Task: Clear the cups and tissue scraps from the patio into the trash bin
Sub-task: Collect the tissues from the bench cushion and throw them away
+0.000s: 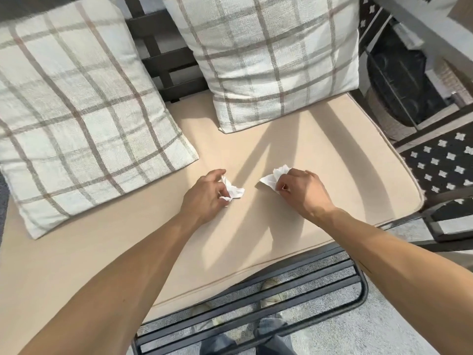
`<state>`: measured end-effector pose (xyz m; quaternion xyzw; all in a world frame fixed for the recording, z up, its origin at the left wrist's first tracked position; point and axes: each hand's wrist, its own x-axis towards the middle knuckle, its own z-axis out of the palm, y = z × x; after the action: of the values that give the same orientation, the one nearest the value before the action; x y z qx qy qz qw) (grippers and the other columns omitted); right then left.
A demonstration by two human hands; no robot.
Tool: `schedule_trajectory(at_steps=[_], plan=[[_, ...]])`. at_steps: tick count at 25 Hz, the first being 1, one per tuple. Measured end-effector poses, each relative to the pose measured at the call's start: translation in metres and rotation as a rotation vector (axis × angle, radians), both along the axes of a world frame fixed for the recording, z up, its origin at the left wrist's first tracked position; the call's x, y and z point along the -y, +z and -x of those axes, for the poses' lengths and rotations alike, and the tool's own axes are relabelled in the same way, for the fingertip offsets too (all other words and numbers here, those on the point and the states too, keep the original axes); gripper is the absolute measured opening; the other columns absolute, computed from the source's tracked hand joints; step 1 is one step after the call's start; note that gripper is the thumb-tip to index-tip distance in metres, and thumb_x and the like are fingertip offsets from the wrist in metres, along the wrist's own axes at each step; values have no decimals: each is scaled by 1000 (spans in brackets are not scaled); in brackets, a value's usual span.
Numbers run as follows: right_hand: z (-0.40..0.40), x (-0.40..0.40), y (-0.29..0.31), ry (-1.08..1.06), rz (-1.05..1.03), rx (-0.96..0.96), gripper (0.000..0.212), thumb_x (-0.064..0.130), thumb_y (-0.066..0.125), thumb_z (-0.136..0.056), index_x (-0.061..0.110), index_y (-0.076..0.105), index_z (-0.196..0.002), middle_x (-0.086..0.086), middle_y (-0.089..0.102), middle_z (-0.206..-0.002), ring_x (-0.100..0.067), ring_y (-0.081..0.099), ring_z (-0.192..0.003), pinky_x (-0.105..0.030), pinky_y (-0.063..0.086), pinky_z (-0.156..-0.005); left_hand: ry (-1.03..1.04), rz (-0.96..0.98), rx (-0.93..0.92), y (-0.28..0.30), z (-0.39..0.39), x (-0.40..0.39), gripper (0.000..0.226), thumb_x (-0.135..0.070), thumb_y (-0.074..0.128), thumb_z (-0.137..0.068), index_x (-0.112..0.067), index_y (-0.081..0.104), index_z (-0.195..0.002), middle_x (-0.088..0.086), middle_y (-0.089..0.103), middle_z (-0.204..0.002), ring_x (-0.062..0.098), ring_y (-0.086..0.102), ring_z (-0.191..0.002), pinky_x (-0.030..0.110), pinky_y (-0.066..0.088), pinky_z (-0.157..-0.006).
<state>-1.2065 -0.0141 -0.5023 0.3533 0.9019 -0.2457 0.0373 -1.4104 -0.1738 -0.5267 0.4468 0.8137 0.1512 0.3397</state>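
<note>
Left hand (204, 193) pinching crumpled tissue (234, 191); right hand (303, 189), at 3 o'clock, gripping another tissue (271, 178) on cushion (320, 155).

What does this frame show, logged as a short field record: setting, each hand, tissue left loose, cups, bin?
setting: beige seat cushion on a dark slatted bench, two plaid pillows at the back
left hand: fingers curled round a crumpled tissue scrap on the cushion
right hand: pinching a second tissue scrap, also at cushion level
loose tissue: none visible apart from the two held
cups: none in view
trash bin: not in view
</note>
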Motion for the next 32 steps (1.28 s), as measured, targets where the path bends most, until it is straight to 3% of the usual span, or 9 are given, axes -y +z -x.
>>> schedule_trajectory(at_steps=[3, 7, 11, 14, 17, 21, 23, 26, 32], plan=[[-1, -2, -7, -15, 38, 15, 13, 11, 58, -87, 17, 69, -92, -1, 62, -98, -31, 58, -83, -36, 48, -74, -21, 21, -37, -4, -1, -1, 2, -23, 68, -77, -24, 70, -78, -18, 53, -130, 10, 53, -109, 30, 45, -74], [5, -4, -10, -87, 89, 26, 12, 14, 52, -90, 22, 62, -90, 5, 55, -110, -28, 58, -88, -32, 45, -71, 25, 59, -63, -3, -7, -4, 8, -22, 68, -77, -28, 66, -72, -18, 58, -107, 7, 50, -76, 22, 31, -56], [6, -3, -9, -101, 114, 23, 18, 8, 52, -88, 20, 64, -94, 4, 63, -107, -30, 59, -89, -32, 45, -75, 89, 103, -105, 3, -15, -3, 9, -22, 66, -80, -29, 66, -74, -15, 58, -94, 12, 55, -78, 24, 33, -57], [2, 3, -2, -185, 163, -7, 33, 8, 49, -85, 25, 61, -110, -2, 68, -104, -31, 60, -88, -33, 46, -74, 123, 138, -90, 13, -26, 3, 17, -21, 64, -81, -33, 58, -70, -14, 54, -81, 14, 56, -76, 28, 37, -57], [-14, 6, 14, -226, 159, -55, 40, 11, 55, -87, 24, 59, -124, -5, 68, -113, -30, 63, -99, -35, 48, -83, 140, 75, -75, 31, -37, 6, 16, -18, 62, -82, -32, 55, -77, -10, 58, -84, 15, 59, -72, 34, 47, -62], [-47, 11, 47, -260, 119, -181, 22, 19, 68, -87, 18, 69, -110, -3, 69, -104, -25, 66, -87, -34, 51, -78, 109, -35, -69, 67, -50, 5, 20, -18, 63, -84, -32, 60, -99, -12, 59, -91, 1, 58, -67, 22, 45, -64], [-63, 14, 76, -289, 84, -167, 17, 23, 68, -88, 21, 70, -105, 1, 68, -102, -20, 66, -86, -34, 53, -78, 109, -93, -41, 93, -58, 1, 24, -17, 65, -84, -32, 63, -103, -9, 60, -94, 6, 58, -76, 25, 45, -71], [-90, 25, 124, -375, 32, -271, 18, 18, 71, -86, 21, 71, -103, 2, 68, -105, -15, 67, -87, -31, 55, -79, 73, -205, 4, 136, -72, -5, 20, -15, 67, -83, -28, 67, -98, -6, 63, -94, 11, 58, -82, 30, 45, -79], [-149, 72, 243, -548, -124, -336, 14, 23, 69, -86, 24, 71, -100, 6, 67, -105, -12, 64, -89, -26, 49, -82, 52, -463, 109, 253, -118, 16, 21, -14, 71, -80, -34, 68, -88, -17, 65, -88, 0, 59, -80, 8, 40, -71]])
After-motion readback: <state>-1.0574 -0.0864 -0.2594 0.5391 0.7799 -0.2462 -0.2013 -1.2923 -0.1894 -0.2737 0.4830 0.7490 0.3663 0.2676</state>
